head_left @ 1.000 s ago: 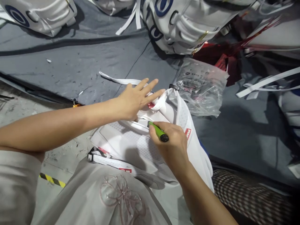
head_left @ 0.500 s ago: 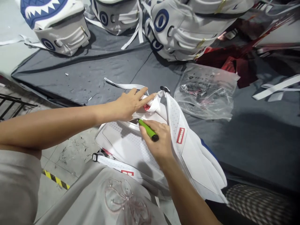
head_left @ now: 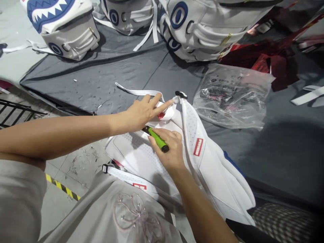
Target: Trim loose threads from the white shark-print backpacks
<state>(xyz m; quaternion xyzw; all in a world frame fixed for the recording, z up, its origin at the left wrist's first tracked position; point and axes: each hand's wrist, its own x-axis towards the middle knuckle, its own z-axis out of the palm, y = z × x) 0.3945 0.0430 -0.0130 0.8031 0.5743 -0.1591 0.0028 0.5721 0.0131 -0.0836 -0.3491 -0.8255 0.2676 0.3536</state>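
Note:
A white backpack [head_left: 149, 153] lies back side up against my lap and the table's edge. My left hand [head_left: 145, 111] rests on its top part, fingers spread across the white webbing near a small red patch. My right hand [head_left: 168, 146] is closed around a green tool with a black end [head_left: 158, 139]. The tool's dark front points up and left, close under my left palm; its tip is hidden, so its kind is unclear. A padded shoulder strap [head_left: 193, 131] with a red label runs down to the right of my right hand.
White backpacks with blue eye patches [head_left: 69, 37] stand along the back of the grey-covered table [head_left: 121, 72]. A clear plastic bag [head_left: 231, 98] lies to the right, with dark red pieces [head_left: 283, 71] and white strips [head_left: 307, 96] beyond. A black rack [head_left: 17, 113] is at the left.
The view has shifted slightly, so the table things sit differently in it. The green tool is a little lower and farther left; both hands keep nearly the same pose.

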